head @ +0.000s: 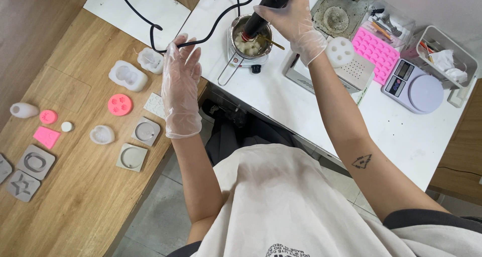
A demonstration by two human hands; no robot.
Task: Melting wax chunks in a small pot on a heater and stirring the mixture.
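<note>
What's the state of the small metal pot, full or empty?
Partly filled: white chunks sit in the metal pot, below its rim. The right hand points a black heat tool into it.

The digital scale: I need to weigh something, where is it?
The digital scale sits at the right of the head view on the white table, beside the pink mould tray.

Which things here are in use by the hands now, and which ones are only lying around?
In use: right hand, black heat tool, small metal pot, black cord beside left hand.

Lying about: round pink mould, grey square moulds, pink tray mould, digital scale.
</note>
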